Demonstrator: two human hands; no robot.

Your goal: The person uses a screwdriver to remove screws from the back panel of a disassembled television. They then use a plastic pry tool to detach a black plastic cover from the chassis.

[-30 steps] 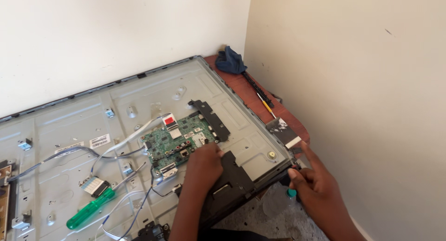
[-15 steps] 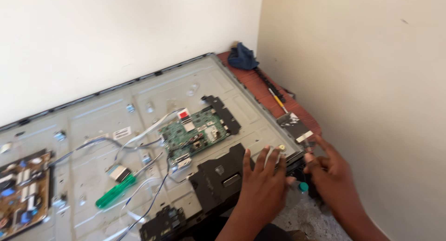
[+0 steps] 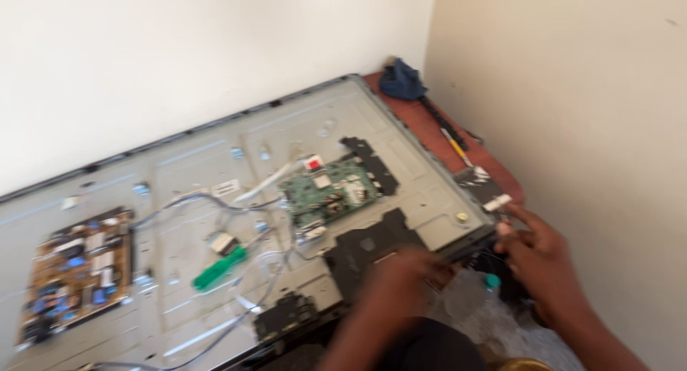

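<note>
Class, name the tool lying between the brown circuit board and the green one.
A green-handled screwdriver, among loose cables, seen in the head view.

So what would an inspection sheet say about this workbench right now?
Surface: grey metal back panel of a flat screen, lying flat.
Job's things: black bracket and the panel's near corner edge.
Clutter: green screwdriver, blue cloth, tools on the red ledge.
Hands: left hand blurred over the bracket; right hand at the corner, grip unclear.
Cables: loose white and grey leads between green board and brown board.
Surroundings: pale walls.
</note>
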